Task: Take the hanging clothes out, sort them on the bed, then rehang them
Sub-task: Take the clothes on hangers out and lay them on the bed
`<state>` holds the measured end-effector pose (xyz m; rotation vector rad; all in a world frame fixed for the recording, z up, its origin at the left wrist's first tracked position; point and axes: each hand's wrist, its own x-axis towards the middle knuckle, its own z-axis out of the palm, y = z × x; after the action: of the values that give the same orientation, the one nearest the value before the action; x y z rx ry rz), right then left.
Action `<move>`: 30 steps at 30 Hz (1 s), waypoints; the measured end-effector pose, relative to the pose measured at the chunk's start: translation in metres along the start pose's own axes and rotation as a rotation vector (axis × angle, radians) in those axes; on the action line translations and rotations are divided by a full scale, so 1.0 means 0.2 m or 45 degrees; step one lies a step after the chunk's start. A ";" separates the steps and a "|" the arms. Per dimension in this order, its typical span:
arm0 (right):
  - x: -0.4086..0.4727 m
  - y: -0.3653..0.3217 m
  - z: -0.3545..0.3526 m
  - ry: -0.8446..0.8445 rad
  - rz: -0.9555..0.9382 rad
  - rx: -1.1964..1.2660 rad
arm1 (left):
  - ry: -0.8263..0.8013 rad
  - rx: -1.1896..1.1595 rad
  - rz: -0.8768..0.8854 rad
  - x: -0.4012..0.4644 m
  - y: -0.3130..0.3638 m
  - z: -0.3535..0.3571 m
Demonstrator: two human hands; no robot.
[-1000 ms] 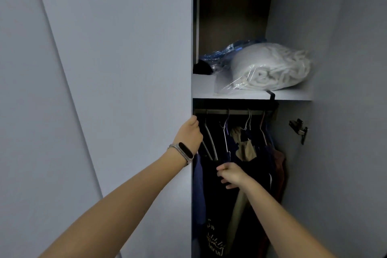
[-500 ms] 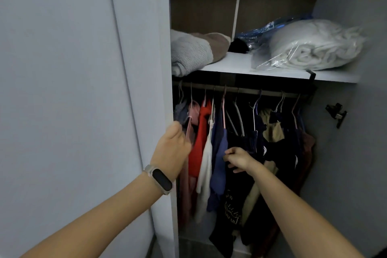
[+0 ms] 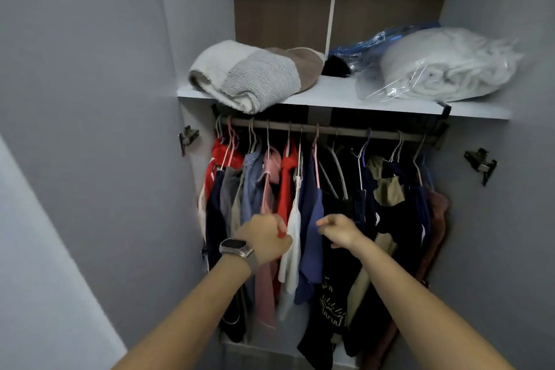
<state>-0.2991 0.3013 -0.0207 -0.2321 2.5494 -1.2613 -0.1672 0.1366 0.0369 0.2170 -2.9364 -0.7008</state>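
Observation:
Several garments hang on hangers from a dark rail (image 3: 330, 130) inside an open wardrobe: a red top (image 3: 286, 186), a pink one (image 3: 265, 288), a white one (image 3: 292, 249), a blue one (image 3: 312, 219) and a black tee with a pale print (image 3: 333, 306). My left hand (image 3: 264, 237), with a watch on the wrist, is curled against the pink and red garments; whether it grips fabric is hidden. My right hand (image 3: 339, 230) hovers in front of the blue and black garments, fingers loosely bent with nothing in them.
A white shelf (image 3: 330, 96) above the rail carries a folded grey-and-white blanket (image 3: 249, 78), a brown one (image 3: 306, 66) and a white blanket in a clear bag (image 3: 444, 69). Grey doors stand open at the left (image 3: 75, 129) and right (image 3: 510, 219), with metal hinges (image 3: 480, 161).
The left door has swung fully open, baring the whole rail of clothes. My left hand left the door edge and moved to the pink and red garments. My right hand stayed near the dark clothes.

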 end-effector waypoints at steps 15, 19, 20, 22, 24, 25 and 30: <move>0.87 -0.07 -0.06 0.021 -0.073 0.010 | -0.026 -0.543 -0.187 0.86 -0.17 0.28; 1.01 -0.07 -0.04 0.190 -0.032 0.121 | 0.005 -0.651 -0.246 0.94 -0.18 0.35; 1.04 -0.07 -0.02 0.175 -0.006 0.175 | -0.006 -0.692 -0.258 0.94 -0.19 0.37; 1.08 -0.07 0.01 0.102 0.048 0.299 | -0.038 -0.784 -0.270 0.96 -0.22 0.38; 1.09 -0.09 0.05 0.093 0.082 0.482 | -0.046 -0.841 -0.273 0.98 -0.26 0.38; 1.09 -0.10 0.07 0.120 0.089 0.593 | -0.044 -0.858 -0.272 1.00 -0.28 0.38; 1.01 -0.20 0.05 0.206 0.184 0.992 | -0.044 -0.936 -0.238 1.08 -0.33 0.37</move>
<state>-0.4857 0.2153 -0.0317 0.2242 1.9363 -2.1389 -0.3832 0.0747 -0.0417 0.3986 -2.4829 -1.7411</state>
